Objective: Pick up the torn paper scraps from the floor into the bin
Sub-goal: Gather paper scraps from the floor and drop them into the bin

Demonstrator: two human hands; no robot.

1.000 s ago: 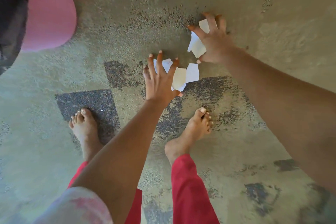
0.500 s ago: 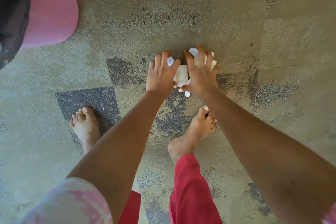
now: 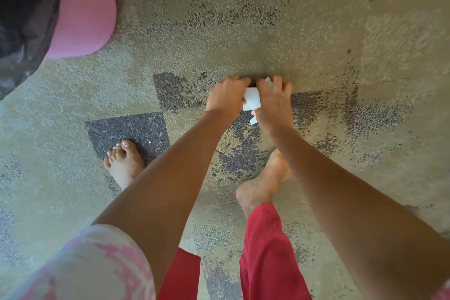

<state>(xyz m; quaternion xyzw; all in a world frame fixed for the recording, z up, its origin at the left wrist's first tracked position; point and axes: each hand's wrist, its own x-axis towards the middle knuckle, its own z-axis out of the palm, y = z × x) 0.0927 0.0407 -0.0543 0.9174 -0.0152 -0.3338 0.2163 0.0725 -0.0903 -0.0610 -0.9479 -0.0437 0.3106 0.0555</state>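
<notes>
Both arms reach down to a speckled tan carpet floor (image 3: 328,31) marked with dark grey patches. The left hand (image 3: 227,97) and the right hand (image 3: 274,105) meet there, knuckles up and fingers curled inward, with a bunch of torn white paper scraps (image 3: 252,101) clamped between them. The left hand's fingers bend round the bunch from one side and the right hand's fingers (image 3: 277,83) and thumb close on it from the other, so only a white block of paper shows in the gap between the hands. One corner of a scrap sticks up past the right fingertips, and a small scrap end (image 3: 253,120) pokes out below the right thumb. The bunch sits at floor level, in front of the person's toes; whether it is touching the carpet or just lifted cannot be told.

A pink round plastic bin (image 3: 85,14) stands at the upper left, well apart from the hands, with a black liner bag (image 3: 24,12) inside it.

The bare left foot (image 3: 124,161) stands on a dark grey square of carpet, and the bare right foot (image 3: 265,180) stands nearer the hands, partly behind the right forearm. Red trouser legs (image 3: 267,251) and a white-and-pink patterned sleeve (image 3: 97,263) fill the lower edge.
</notes>
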